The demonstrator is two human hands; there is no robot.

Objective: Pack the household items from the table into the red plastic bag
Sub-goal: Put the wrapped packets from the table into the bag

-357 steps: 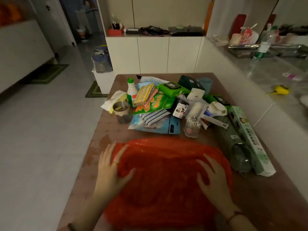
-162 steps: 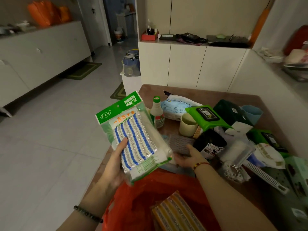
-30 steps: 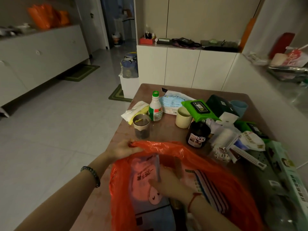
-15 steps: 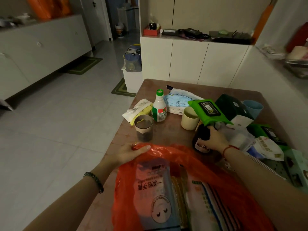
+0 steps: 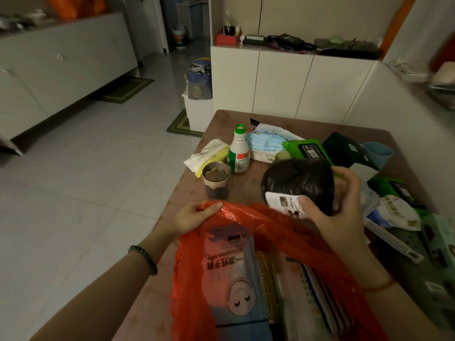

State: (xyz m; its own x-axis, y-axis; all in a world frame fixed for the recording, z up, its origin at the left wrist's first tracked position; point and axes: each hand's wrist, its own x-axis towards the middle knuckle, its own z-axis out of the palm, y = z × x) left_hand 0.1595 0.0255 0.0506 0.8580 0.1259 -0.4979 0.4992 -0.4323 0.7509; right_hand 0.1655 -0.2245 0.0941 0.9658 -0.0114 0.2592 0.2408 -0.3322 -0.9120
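Note:
The red plastic bag (image 5: pixel 312 232) lies open at the near edge of the brown table (image 5: pixel 221 119), with several flat packets inside. My left hand (image 5: pixel 194 215) pinches the bag's rim at its far left corner. My right hand (image 5: pixel 337 212) grips a black roll of plastic bags with a white label (image 5: pixel 298 183) and holds it in the air just above the bag's far rim.
On the table behind stand a white bottle with a green cap (image 5: pixel 238 153), a metal cup (image 5: pixel 216 180), a yellow-white packet (image 5: pixel 209 153), a blue-white pack (image 5: pixel 268 143), green wipes (image 5: pixel 307 148), a blue cup (image 5: pixel 376 153). More packets crowd the right side. Tiled floor lies left.
My right hand has lifted the black roll off the table and brought it back toward the bag. My left hand still holds the bag's rim.

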